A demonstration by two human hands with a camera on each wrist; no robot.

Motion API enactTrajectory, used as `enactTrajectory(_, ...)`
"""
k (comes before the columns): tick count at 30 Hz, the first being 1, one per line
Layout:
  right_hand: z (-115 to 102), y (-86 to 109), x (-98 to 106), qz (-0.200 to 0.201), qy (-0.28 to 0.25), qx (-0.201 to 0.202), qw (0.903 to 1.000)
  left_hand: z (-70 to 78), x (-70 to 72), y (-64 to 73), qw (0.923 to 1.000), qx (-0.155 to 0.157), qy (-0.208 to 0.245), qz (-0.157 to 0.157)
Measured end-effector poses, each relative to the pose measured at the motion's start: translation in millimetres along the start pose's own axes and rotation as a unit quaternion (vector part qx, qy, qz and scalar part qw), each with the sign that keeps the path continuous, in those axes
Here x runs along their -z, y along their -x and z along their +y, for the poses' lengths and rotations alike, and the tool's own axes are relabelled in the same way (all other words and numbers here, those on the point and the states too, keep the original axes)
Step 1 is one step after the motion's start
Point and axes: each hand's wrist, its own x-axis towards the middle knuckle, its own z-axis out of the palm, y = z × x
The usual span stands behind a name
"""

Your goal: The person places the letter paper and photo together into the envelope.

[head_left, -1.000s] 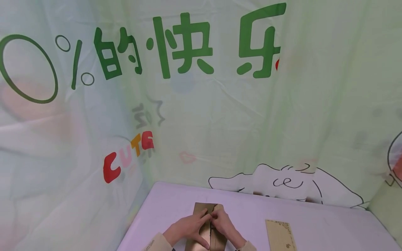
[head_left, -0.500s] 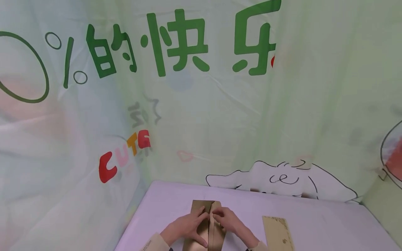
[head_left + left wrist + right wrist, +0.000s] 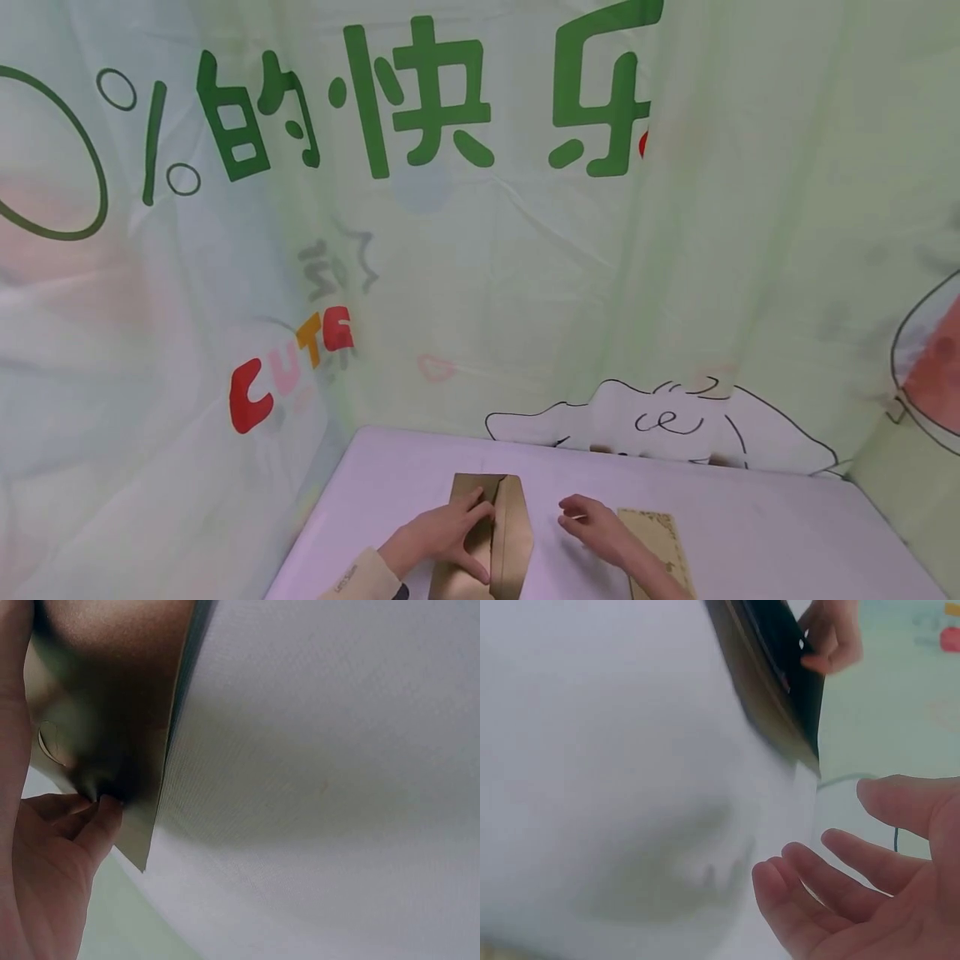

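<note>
A brown kraft-paper envelope (image 3: 513, 533) lies on the table in the head view, its flap side up with a dark gap along one seam. My left hand (image 3: 448, 533) holds it at that gap, thumb and fingers spread apart and bent against the paper. The left wrist view shows the fingertips on the envelope (image 3: 142, 825) near its corner, in shadow. My right hand (image 3: 600, 527) is off the envelope, to its right above the table, with loosely bent fingers and nothing between them. Behind the right forearm lies a tan card (image 3: 656, 527) with a printed decorative border, partly hidden.
A pale lilac cloth covers the table (image 3: 397, 467). Hanging printed curtains (image 3: 480, 275) stand behind it and on both sides.
My right hand has let go of the envelope's flap edge and moved right, toward the card. My left hand has stayed on the envelope. The head view has shifted slightly.
</note>
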Motion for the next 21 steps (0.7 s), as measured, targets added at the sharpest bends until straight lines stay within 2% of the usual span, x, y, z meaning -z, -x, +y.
enactTrajectory(5,19.4,8.9,18.0,0.005,0.007,-0.042,0.9991,0.9,2.1,0.3,1.0,0.0,0.004,-0.001)
enactTrajectory(12,47.3,22.7,43.3,0.01,0.02,-0.032,0.9992,-0.3,2.1,-0.9,1.0,0.0,0.007,0.0)
enactTrajectory(16,66.3,30.6,59.7,0.004,0.029,-0.047,0.9985,-0.1,0.6,-2.2,0.9999,0.004,0.013,-0.005)
enactTrajectory(18,77.6,34.1,69.3,0.004,0.055,-0.059,0.9967,0.2,-0.7,-2.8,0.9999,0.005,0.015,-0.006)
enactTrajectory(21,92.9,39.1,79.9,0.013,0.129,-0.091,0.9874,0.3,-2.9,-3.1,0.9998,0.003,0.017,-0.004)
